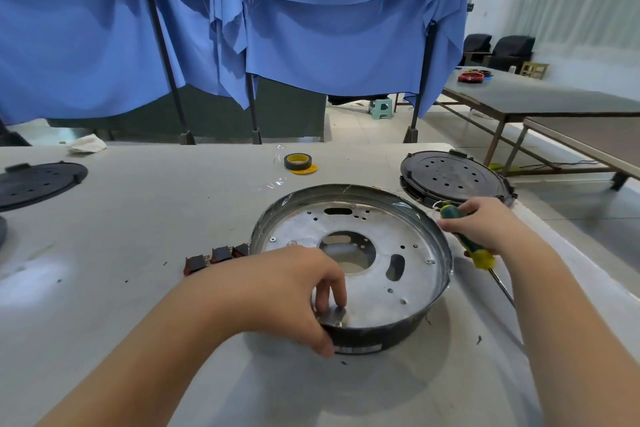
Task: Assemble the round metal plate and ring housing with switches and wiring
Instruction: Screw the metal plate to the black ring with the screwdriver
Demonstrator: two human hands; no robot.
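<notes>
Head view: I see the ring housing (349,336) lying on the bench (138,218) with the round metal plate (381,253) seated inside it, holes and central opening facing up. My left hand (298,284) curls over the near rim, thumb outside the wall, fingertips pressing a small flat metal piece (334,314) against the plate's near edge. My right hand (485,225) is wrapped around the green-and-yellow screwdriver (479,253) just beside the housing's right rim, shaft pointing down and toward me, tip clear of the plate. Three red rocker switches (216,256) lie in a row at the housing's left wall; whether they touch it I cannot tell. I judge the step in hand to be fixing the small piece: I would hold it flat and aligned over its hole, keep the housing from rotating with the thumb, then bring the driver in upright so it does not skid across the plate. My fingers hide any screw or hole beneath the piece; the thin white wires (437,204) near the black perforated lid (453,177) are too fine to trace.
</notes>
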